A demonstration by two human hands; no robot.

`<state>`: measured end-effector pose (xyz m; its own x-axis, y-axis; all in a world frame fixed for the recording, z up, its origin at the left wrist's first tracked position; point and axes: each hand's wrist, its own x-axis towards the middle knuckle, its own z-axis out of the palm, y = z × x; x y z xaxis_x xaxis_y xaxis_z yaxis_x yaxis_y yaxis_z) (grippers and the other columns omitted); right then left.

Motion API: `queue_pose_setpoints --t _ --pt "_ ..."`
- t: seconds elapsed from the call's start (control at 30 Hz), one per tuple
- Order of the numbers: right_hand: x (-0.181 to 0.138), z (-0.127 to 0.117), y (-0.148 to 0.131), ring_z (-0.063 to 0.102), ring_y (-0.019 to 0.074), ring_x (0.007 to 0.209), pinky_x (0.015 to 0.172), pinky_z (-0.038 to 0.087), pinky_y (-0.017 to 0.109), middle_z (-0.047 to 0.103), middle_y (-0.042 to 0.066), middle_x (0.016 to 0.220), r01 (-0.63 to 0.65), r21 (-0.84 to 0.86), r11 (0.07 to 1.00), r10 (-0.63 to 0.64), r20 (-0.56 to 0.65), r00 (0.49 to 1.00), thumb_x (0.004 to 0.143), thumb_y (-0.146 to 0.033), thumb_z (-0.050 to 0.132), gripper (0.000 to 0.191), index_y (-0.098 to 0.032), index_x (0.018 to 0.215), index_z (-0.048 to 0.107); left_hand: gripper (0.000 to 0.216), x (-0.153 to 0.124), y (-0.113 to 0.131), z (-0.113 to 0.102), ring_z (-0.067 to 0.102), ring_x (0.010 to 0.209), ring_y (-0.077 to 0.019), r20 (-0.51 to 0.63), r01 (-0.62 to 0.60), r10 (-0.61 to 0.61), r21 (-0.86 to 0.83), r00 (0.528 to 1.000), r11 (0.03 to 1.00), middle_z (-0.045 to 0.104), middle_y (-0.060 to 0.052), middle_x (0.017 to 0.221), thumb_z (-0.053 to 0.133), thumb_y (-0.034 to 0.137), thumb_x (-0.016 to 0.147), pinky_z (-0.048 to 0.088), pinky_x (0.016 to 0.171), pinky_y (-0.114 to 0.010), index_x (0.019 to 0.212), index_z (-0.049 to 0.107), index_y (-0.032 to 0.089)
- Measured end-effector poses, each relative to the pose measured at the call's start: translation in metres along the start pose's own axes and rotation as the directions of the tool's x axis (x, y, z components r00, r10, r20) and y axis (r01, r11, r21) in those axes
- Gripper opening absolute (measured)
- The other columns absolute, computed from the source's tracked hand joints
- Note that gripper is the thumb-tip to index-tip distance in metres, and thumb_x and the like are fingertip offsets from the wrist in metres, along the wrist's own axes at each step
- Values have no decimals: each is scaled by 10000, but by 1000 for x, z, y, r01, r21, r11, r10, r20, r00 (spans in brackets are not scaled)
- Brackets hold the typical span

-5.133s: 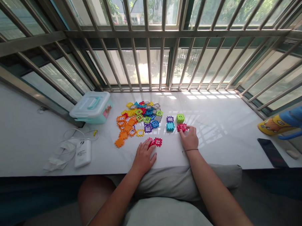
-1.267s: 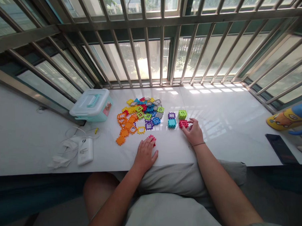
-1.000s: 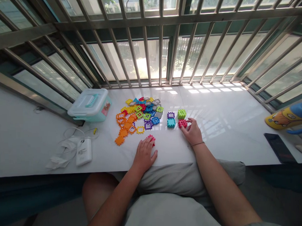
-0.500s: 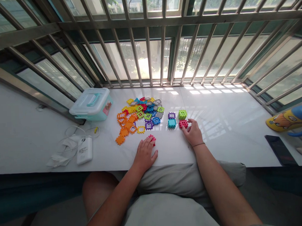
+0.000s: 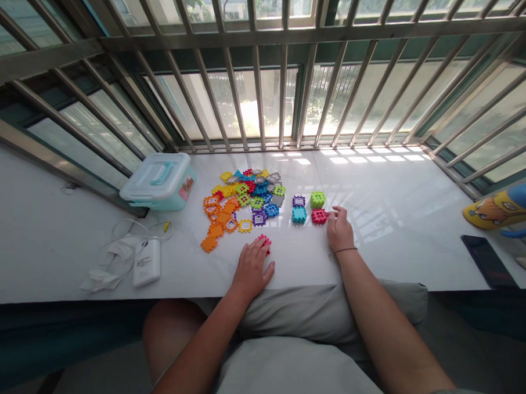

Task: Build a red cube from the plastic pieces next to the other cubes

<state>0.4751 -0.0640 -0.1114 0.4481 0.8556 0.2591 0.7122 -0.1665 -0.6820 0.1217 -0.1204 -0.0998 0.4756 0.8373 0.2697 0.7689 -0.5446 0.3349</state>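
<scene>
Four small cubes built from toothed plastic tiles stand on the white sill: purple (image 5: 298, 202), green (image 5: 318, 199), teal (image 5: 298, 215) and red (image 5: 319, 216). My right hand (image 5: 340, 231) rests just right of the red cube, fingers loosely curled, apart from it and holding nothing. My left hand (image 5: 251, 268) lies palm down on the sill, its fingertips over a red tile (image 5: 265, 241) that pokes out from under them. A loose pile of coloured tiles (image 5: 241, 201) lies left of the cubes.
A pale teal lidded box (image 5: 158, 182) sits at the back left. A white power bank (image 5: 146, 262) with cable lies at the left. A dark phone (image 5: 488, 261) and a yellow-blue toy (image 5: 503, 208) are at the right. Metal window bars (image 5: 257, 75) close off the back.
My right hand has let go of the red cube and drawn back a little to the right. My left hand has stayed on the red tile.
</scene>
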Motion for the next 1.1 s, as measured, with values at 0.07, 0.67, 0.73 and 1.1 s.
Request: queue_pose_setpoints --t 0.07,0.67,0.73,1.1 --pt "1 0 0 734 305 928 749 516 380 788 130 1206 -4 0 1000 4 9 1000 1073 -510 367 496 -214 1437 528 510 0 0 0 438 1585 -314 -1 -1 1 -2 1000 1000 532 -141 1659 608 306 1007 303 1335 -570 1507 552 223" --pt "0 -3 -2 743 283 926 718 505 353 790 105 1263 1 -4 1000 0 76 997 1065 -477 395 462 -230 1429 534 493 0 0 0 451 1575 -316 -3 0 0 -7 1000 1000 539 -142 1653 614 309 1002 312 1328 -570 1485 568 223" --pt "-1 -4 -2 742 281 906 710 504 352 793 105 1250 5 -5 1000 -5 77 997 1065 -480 393 461 -229 1423 541 496 0 0 0 454 1573 -316 -3 1 -1 -6 1000 1000 538 -140 1654 613 308 1002 313 1328 -569 1488 564 222" --pt "-1 -4 -1 736 289 902 703 494 358 795 115 1208 11 -14 1000 -10 78 997 1076 -478 384 462 -220 1424 544 512 0 0 1 451 1574 -316 0 5 -5 -4 1000 1000 535 -132 1657 612 310 1003 310 1331 -568 1504 549 225"
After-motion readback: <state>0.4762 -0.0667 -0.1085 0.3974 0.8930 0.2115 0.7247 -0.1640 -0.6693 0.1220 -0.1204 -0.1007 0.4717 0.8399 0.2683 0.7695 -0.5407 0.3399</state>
